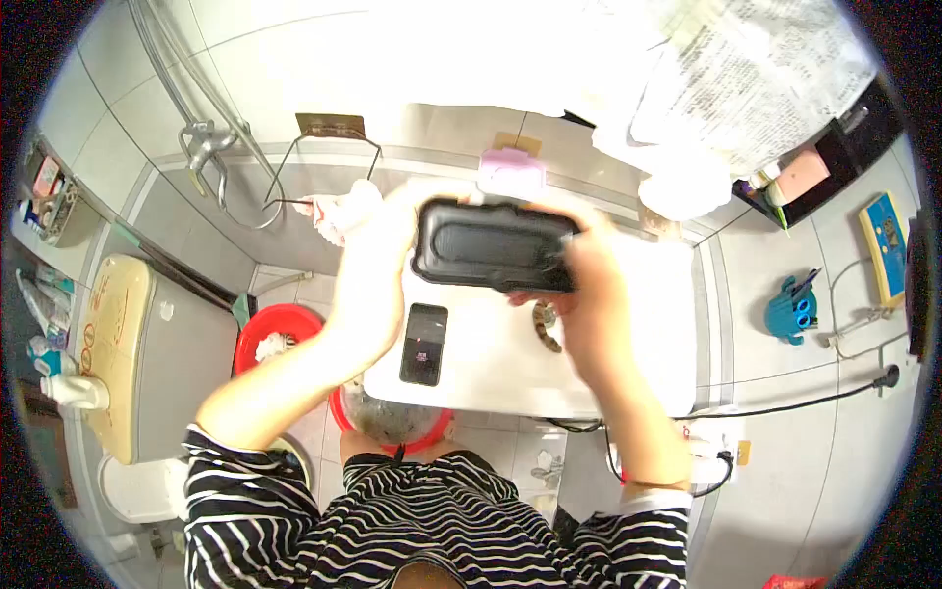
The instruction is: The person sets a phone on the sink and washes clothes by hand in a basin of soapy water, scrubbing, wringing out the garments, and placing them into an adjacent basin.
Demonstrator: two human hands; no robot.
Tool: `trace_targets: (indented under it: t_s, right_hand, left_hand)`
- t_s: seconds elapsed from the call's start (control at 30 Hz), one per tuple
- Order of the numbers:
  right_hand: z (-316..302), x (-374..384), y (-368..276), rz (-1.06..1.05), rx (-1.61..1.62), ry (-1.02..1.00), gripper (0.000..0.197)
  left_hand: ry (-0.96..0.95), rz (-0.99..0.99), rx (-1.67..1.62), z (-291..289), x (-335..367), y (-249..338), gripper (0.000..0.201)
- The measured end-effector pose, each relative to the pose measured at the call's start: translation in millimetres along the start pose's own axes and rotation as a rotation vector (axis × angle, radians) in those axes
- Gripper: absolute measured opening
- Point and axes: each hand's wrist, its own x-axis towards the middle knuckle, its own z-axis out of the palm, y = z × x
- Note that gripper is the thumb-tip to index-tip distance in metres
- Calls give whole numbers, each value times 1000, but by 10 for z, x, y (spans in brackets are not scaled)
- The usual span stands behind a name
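Both hands hold the black case point(496, 243) between them, raised over the white table point(510, 381). The left hand point(386, 250) grips its left end, fingers curled along the far corner; the right hand point(595, 270) closes around its right end and is blurred, with some fingertips showing under the near edge. Neither hand is spread wide; each is bent to the width of the case.

The case turns a flat, ridged face with a raised oval toward the camera; whether anything is inside cannot be told. The red basin point(248, 344), left of the table, contains something white and crumpled. A second basin point(446, 432) with a red rim sits partly under the table's near edge, its contents unclear. On the wall at right, a blue holder point(782, 319) carries scissors, and a black shelf point(834, 162) bears a pink item.

The phone point(422, 344) lies on the table near the left forearm. A striped band point(544, 329) lies just left of the right wrist, partly covered by that hand. The case blocks the table behind it. A pink box point(512, 169) stands beyond, by the wall.
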Motion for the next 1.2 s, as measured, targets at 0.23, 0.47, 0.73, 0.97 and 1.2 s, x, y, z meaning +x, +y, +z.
trace_targets:
  t_s: [0.23,0.47,0.73,0.97,1.2]
  right_hand:
    - [-53,923,2266,353,47,274,52]
    - [-62,1655,3369,315,-90,226,26]
    - [-30,2092,3914,-33,-598,243,26]
    - [-157,1944,3656,159,-620,323,40]
    - [148,1125,2772,334,159,214,58]
  left_hand:
    - [41,-839,-374,319,-773,-2048,30]
    - [94,-1029,-351,386,-930,-2877,30]
    - [230,-910,-374,301,-872,-3065,30]
    - [146,-1008,-412,424,-652,-2730,48]
    - [135,-959,-638,342,-677,-2239,67]
